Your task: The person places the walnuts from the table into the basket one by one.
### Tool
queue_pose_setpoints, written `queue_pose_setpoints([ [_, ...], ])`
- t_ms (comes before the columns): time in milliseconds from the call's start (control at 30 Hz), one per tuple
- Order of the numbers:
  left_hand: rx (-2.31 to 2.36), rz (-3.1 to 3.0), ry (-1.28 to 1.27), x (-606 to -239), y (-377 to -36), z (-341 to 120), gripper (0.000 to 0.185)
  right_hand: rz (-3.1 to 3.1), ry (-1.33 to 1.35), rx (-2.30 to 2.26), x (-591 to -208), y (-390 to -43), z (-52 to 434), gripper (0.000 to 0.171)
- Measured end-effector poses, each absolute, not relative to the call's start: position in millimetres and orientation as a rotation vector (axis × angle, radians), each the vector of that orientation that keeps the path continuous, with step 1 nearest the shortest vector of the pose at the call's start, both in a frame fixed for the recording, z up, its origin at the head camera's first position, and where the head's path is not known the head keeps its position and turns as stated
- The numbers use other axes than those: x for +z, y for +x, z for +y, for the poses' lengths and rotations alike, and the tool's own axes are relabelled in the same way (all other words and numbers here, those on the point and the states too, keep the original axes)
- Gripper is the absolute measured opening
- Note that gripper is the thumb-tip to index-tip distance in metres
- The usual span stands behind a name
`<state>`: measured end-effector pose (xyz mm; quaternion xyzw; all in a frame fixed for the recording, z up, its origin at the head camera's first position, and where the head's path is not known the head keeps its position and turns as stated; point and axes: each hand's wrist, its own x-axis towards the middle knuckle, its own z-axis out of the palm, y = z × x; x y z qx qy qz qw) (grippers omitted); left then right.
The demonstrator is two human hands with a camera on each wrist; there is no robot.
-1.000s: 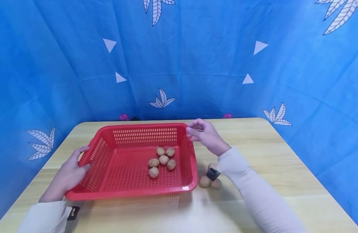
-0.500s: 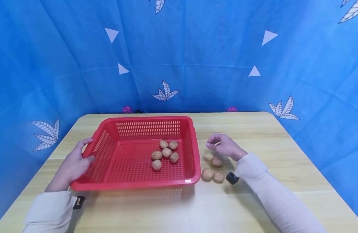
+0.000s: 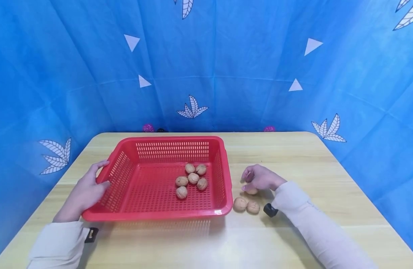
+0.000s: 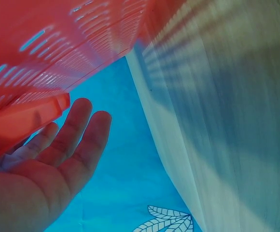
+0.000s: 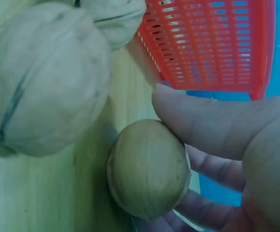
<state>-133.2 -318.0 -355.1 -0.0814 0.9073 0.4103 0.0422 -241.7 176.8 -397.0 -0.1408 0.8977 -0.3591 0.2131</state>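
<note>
A red plastic basket (image 3: 152,215) with slotted walls stands on the table, several walnuts (image 3: 193,178) lying in its right half. At its left rim, my left hand (image 3: 85,192) holds the basket, thumb over the rim; in the left wrist view other fingers (image 4: 94,140) stretch out below the rim. To the right of the basket, my right hand (image 3: 261,178) is low over the table around a single walnut (image 5: 148,169). Its thumb stands apart from the fingers, beside that walnut's upper side. Two more walnuts (image 3: 240,204) lie closer to the front, against each other.
The light wooden table (image 3: 293,149) runs back to a blue patterned curtain (image 3: 246,56). The basket's right wall (image 5: 203,48) rises close by the right hand. A small black device (image 3: 270,210) sits at the right wrist, another (image 3: 91,235) at the left.
My right hand has moved from the basket's right rim, rightward and down to the single walnut. The left hand stays at the left rim. The head view has shifted slightly.
</note>
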Motion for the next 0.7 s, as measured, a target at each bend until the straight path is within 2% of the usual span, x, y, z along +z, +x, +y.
queue_pose_setpoints([
  [333,1.257,2.776,-0.234,-353.7,-134.8,-317.0,0.082,2.489,-0.471,-1.007,-396.4,-243.9,181.5,0.01],
  [700,1.246,2.768,-0.246,-352.7,-135.6,-317.4,0.082,2.483,-0.443,-1.065,-393.0,-247.0,183.7,0.022],
])
